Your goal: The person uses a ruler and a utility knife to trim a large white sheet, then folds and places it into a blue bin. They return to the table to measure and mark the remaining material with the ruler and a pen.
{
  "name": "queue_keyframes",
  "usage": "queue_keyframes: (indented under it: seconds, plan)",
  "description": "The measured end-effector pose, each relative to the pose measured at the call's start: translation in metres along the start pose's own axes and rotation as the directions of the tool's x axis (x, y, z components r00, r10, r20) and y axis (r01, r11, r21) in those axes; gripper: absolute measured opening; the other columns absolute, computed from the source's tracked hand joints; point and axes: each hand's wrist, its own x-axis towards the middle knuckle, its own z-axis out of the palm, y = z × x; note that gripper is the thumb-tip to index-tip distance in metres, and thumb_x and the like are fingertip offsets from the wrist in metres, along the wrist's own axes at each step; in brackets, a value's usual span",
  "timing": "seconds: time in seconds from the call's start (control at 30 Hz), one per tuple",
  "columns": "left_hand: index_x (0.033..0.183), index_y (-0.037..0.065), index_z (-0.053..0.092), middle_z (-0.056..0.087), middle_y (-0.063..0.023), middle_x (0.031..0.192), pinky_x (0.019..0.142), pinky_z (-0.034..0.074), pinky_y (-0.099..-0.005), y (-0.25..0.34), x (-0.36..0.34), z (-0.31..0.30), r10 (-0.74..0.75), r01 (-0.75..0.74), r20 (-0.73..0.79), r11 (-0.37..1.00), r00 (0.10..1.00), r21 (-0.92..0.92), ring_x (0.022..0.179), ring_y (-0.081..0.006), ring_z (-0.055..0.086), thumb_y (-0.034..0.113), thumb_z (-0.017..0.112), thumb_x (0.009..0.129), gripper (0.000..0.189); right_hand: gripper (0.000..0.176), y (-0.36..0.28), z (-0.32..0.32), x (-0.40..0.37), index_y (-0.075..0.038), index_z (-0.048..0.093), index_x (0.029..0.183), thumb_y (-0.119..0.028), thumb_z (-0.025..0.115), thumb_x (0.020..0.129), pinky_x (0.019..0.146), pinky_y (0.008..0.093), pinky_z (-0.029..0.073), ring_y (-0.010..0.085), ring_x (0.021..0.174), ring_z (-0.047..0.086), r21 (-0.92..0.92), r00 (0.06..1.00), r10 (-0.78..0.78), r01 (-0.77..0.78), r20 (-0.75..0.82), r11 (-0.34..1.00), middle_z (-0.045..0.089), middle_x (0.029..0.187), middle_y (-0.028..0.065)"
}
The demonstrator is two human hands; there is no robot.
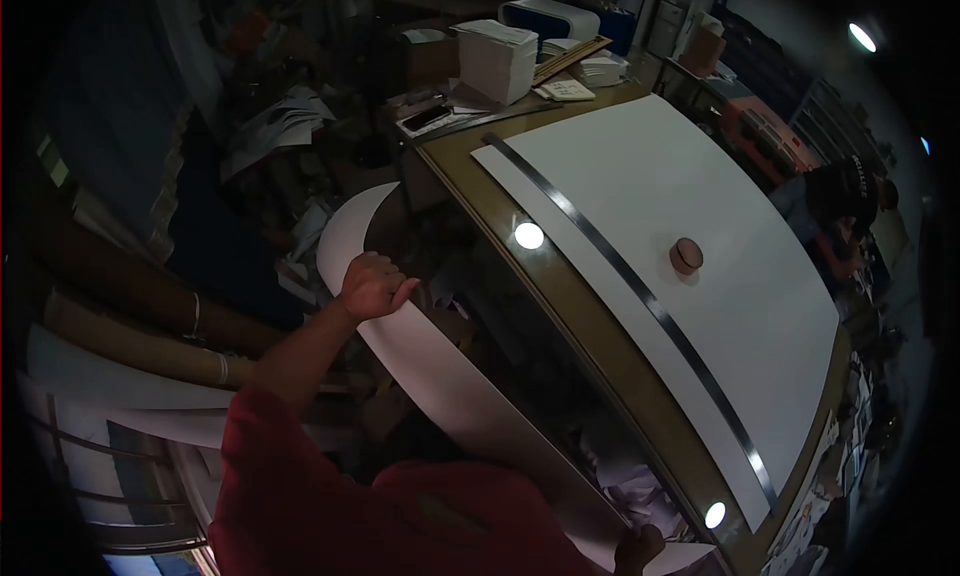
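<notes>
A long white sheet [440, 376] hangs curled between my body and the table, its far end bending upward. My left hand [378, 288] is closed on the upper edge of this sheet near its far end. Down at the bottom of the view, my right hand [640, 550] is closed at the sheet's near end; it is dim there and the fingers show only in part. On the table lies another large white sheet [720, 196], with a long metal ruler [610, 261] along its near side and a round brown weight [686, 256] on top.
The brown table edge [570, 311] runs diagonally before me. Stacked white paper [497, 64], a dark phone [427, 118] and wooden strips [572, 60] occupy its far left end. Long rolls [140, 351] lie at left. Another person [840, 201] bends over at far right.
</notes>
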Motion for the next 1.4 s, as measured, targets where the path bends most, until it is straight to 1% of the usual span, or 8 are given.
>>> queue_keyframes:
  seconds: [0.13, 0.47, 0.73, 0.97, 1.03, 1.17, 1.23, 1.4]
  plan:
    - [0.055, 0.012, 0.060, 0.058, -0.0043, 0.058, 0.057, 0.044, -0.0394, -0.069, -0.031, -0.022, -0.047, 0.047, -0.021, 0.999, 0.999, 0.018, 0.057, -0.0254, 0.056, 0.020, 0.079, 0.084, 0.036, 0.053, -0.062, 0.008, 0.037, -0.005, 0.061, 0.058, -0.037, 0.067, 0.100, 0.051, 0.0471, 0.040, 0.0390, 0.052, 0.056, 0.017, 0.993, -0.104, 0.103, 0.059, 0.995, 0.055, 0.055, 0.0158]
    - [0.055, 0.012, 0.060, 0.057, -0.0027, 0.058, 0.060, 0.046, -0.0392, -0.273, -0.081, -0.034, -0.068, 0.059, -0.143, 0.996, 0.987, -0.068, 0.059, -0.0235, 0.056, 0.023, 0.080, 0.084, 0.038, 0.052, -0.289, 0.015, 0.127, -0.006, 0.062, 0.058, -0.039, 0.069, 0.099, 0.051, 0.0469, 0.041, 0.0388, 0.051, 0.056, 0.035, 0.940, -0.283, 0.282, 0.193, 0.959, 0.056, 0.055, 0.0156]
    - [0.054, 0.012, 0.058, 0.057, -0.0026, 0.058, 0.065, 0.047, -0.0402, -0.382, -0.071, -0.022, -0.055, 0.043, -0.152, 0.996, 0.987, -0.079, 0.061, -0.0237, 0.057, 0.026, 0.080, 0.085, 0.040, 0.052, -0.401, 0.023, 0.163, -0.007, 0.063, 0.058, -0.041, 0.070, 0.098, 0.051, 0.0468, 0.041, 0.0386, 0.051, 0.057, 0.084, 0.905, -0.299, 0.287, 0.303, 0.954, 0.057, 0.055, 0.0154]
    - [0.057, 0.012, 0.058, 0.058, -0.0039, 0.061, 0.064, 0.047, -0.0401, -0.477, -0.041, 0.019, 0.053, -0.062, -0.106, 0.994, 0.993, -0.089, 0.062, -0.0251, 0.057, 0.025, 0.079, 0.086, 0.038, 0.052, -0.498, 0.089, 0.215, -0.008, 0.065, 0.058, -0.043, 0.071, 0.097, 0.051, 0.0467, 0.042, 0.0385, 0.051, 0.058, 0.209, 0.865, -0.307, 0.240, 0.398, 0.948, 0.057, 0.055, 0.0152]
    - [0.056, 0.012, 0.057, 0.058, -0.0037, 0.061, 0.065, 0.048, -0.0406, -0.512, -0.031, 0.032, 0.024, -0.031, -0.097, 0.997, 0.995, -0.075, 0.062, -0.0255, 0.058, 0.026, 0.079, 0.086, 0.039, 0.052, -0.525, 0.111, 0.231, -0.008, 0.065, 0.058, -0.043, 0.071, 0.096, 0.051, 0.0466, 0.042, 0.0384, 0.051, 0.058, 0.229, 0.871, -0.275, 0.194, 0.407, 0.954, 0.057, 0.055, 0.0152]
    - [0.056, 0.013, 0.056, 0.058, -0.0040, 0.061, 0.065, 0.048, -0.0407, -0.579, -0.004, 0.046, 0.045, -0.045, 0.016, 0.998, 0.999, -0.033, 0.062, -0.0256, 0.058, 0.026, 0.078, 0.086, 0.040, 0.057, -0.576, 0.160, 0.280, -0.009, 0.055, 0.052, -0.046, 0.081, 0.087, 0.047, 0.0479, 0.037, 0.0400, 0.048, 0.054, 0.346, 0.894, -0.241, 0.106, 0.377, 0.932, 0.054, 0.054, 0.0157]
    - [0.056, 0.014, 0.055, 0.058, -0.0044, 0.062, 0.065, 0.047, -0.0406, -0.614, 0.014, 0.051, 0.056, -0.054, 0.058, 0.998, 0.997, -0.034, 0.063, -0.0252, 0.059, 0.026, 0.077, 0.086, 0.040, 0.059, -0.602, 0.177, 0.304, -0.009, 0.051, 0.051, -0.046, 0.081, 0.086, 0.047, 0.0483, 0.036, 0.0404, 0.048, 0.053, 0.347, 0.891, -0.223, 0.080, 0.396, 0.934, 0.052, 0.053, 0.0163]
    - [0.057, 0.014, 0.056, 0.057, -0.0038, 0.061, 0.064, 0.047, -0.0408, -0.694, 0.052, 0.075, 0.102, -0.102, 0.037, 0.995, 0.994, -0.024, 0.062, -0.0249, 0.059, 0.027, 0.077, 0.088, 0.040, 0.064, -0.664, 0.187, 0.352, -0.009, 0.045, 0.049, -0.046, 0.082, 0.085, 0.046, 0.0491, 0.035, 0.0409, 0.048, 0.051, 0.354, 0.894, -0.211, 0.064, 0.395, 0.933, 0.048, 0.052, 0.0173]
